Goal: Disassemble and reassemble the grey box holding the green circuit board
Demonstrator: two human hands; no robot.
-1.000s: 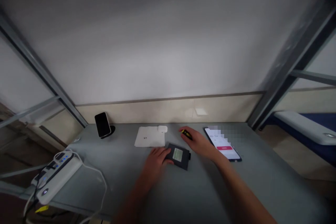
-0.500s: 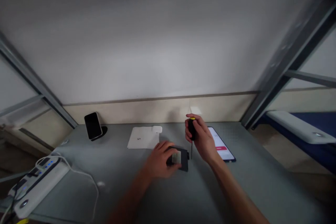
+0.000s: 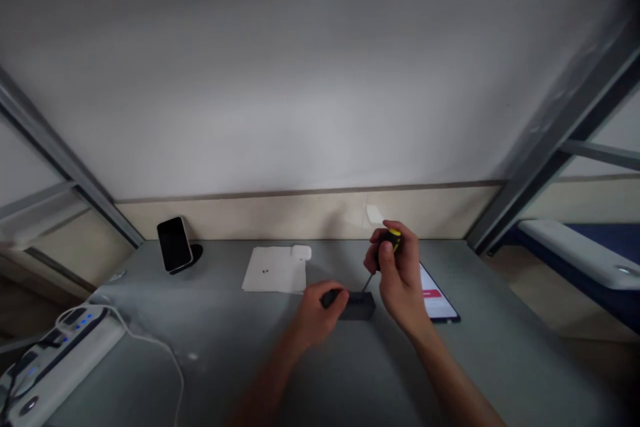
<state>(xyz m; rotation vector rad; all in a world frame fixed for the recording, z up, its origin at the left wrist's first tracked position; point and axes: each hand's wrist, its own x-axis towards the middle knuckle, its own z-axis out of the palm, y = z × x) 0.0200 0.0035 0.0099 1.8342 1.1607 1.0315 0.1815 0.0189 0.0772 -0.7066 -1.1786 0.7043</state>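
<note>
"What is framing the scene?"

"A pale wall (image 3: 300,100) is filling the upper frame; a gray table (image 3: 225,360) is spreading below."

"And the hands?"

"At lower center, the left hand (image 3: 316,315) is clamping its fingers on a black box (image 3: 360,309), apparently steadying it; the right hand (image 3: 404,277) is gripping a screwdriver (image 3: 393,234) in curled fingers, seemingly guiding its shaft (image 3: 368,282) toward the box's upper edge."

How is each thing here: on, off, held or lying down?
Black box: held by left hand, slotted side up
Screwdriver: tilted, held in right hand
Phone: lying flat, screen lit
Propped device: screen dark
Power strip: blue lights on
White paper: lying flat
White case: at paper's corner
</note>
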